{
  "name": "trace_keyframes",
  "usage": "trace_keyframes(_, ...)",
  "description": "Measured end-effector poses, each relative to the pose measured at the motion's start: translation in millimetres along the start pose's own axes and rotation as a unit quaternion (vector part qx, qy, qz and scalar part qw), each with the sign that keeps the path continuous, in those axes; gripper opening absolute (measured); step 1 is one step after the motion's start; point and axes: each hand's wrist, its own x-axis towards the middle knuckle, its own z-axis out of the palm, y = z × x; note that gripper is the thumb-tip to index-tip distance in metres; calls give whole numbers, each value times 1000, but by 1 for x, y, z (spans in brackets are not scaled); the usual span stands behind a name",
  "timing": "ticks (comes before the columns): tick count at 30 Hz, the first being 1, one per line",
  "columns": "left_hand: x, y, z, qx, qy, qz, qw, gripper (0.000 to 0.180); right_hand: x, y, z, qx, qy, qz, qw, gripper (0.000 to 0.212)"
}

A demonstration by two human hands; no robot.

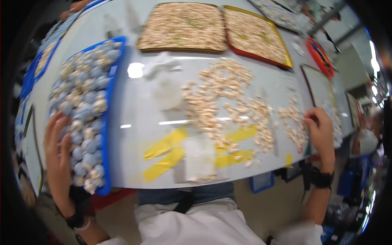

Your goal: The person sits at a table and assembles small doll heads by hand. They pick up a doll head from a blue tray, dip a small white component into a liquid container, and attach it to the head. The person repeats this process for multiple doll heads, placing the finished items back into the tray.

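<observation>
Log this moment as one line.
left hand: at blue tray | right hand: beside pale pieces | yellow tape: on table

"Can you read any writing on the blue tray [108, 157] or the tabletop [136, 110]?"
"None that I can make out."
"And the yellow tape strips [166, 143], or the dark right wristband [322, 179]?"
"Nothing there either; no letters, numbers or signs are legible."

Blue-grey and cream lumps [90, 98] fill 1 blue tray [105, 155]; pale pieces [204, 108] lie scattered.
</observation>
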Motion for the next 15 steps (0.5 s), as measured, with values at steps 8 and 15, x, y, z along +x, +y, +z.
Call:
trace_keyframes(8, -16, 9, -18, 25, 62, 60, 996, 20, -6, -1, 4, 111, 19, 92, 989, 3)
trace_keyframes(15, -10, -4, -12, -97, 76, 50, 991, 18, -6, 7, 4, 167, 36, 60, 983, 9)
